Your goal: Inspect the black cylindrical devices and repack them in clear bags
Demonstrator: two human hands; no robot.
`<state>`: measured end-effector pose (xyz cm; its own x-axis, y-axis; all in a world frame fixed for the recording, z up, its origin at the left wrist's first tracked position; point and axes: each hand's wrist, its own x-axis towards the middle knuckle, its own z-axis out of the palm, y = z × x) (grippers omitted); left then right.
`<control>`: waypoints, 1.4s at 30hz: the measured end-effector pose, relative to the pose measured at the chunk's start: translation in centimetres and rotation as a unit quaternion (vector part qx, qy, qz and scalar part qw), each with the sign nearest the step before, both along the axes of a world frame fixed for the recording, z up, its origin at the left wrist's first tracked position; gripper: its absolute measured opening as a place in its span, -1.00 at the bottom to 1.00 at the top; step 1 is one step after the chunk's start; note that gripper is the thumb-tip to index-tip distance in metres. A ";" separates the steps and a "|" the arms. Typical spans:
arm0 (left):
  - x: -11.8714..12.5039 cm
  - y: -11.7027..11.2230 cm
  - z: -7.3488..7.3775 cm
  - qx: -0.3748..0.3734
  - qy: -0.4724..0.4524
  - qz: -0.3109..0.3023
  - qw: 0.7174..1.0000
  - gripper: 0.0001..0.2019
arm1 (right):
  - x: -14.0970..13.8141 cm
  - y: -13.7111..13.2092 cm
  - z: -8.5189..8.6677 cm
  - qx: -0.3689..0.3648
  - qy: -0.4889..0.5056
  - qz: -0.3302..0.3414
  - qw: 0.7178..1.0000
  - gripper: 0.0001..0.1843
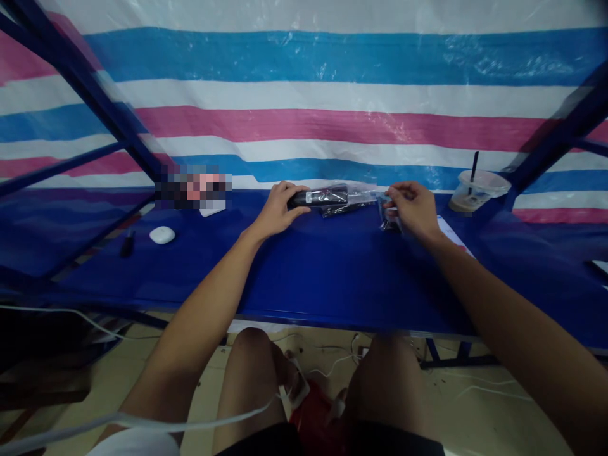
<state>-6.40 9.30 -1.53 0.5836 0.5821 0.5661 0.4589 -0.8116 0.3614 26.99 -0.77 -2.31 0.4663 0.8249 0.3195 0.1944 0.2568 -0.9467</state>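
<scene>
My left hand (278, 206) is wrapped round the left end of a long black object (319, 197) that lies partly inside a clear plastic bag (354, 195) on the blue table (308, 272). My right hand (412, 206) pinches the open right end of that bag, fingers closed on the plastic. A second dark piece in plastic lies just under the black object. Small dark items sit beneath my right hand; I cannot make them out.
A plastic cup with a straw (477, 189) stands at the back right. A white oval device (162, 235) and a small black item (126, 244) lie at the left. A striped tarp hangs behind. Blue frame bars slant at both sides. White cables run by my knees.
</scene>
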 end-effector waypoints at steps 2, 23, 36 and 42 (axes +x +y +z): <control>0.0 0.0 -0.1 0.000 0.001 0.003 1.000 -0.55 | -0.2 -0.4 0.1 0.046 -0.089 -0.037 0.994 -0.75; 0.7 -0.7 0.0 -0.011 0.002 -0.024 1.000 -0.55 | -1.2 -1.8 0.9 0.123 -0.299 0.087 0.942 -0.79; 1.4 -1.9 0.1 -0.032 0.035 -0.039 0.998 -0.49 | -1.8 -2.4 1.8 -0.105 -0.023 0.257 0.960 -0.49; 1.7 -2.1 -0.1 -0.041 0.056 -0.053 0.996 -0.46 | -2.1 -2.9 2.2 -0.172 0.052 0.337 0.924 -0.49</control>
<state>-4.73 7.15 -1.66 0.7005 0.5556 0.4478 0.4137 -0.8275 0.3795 24.90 -3.69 -0.08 -0.1773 0.9836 -0.0337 0.0030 -0.0337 -0.9994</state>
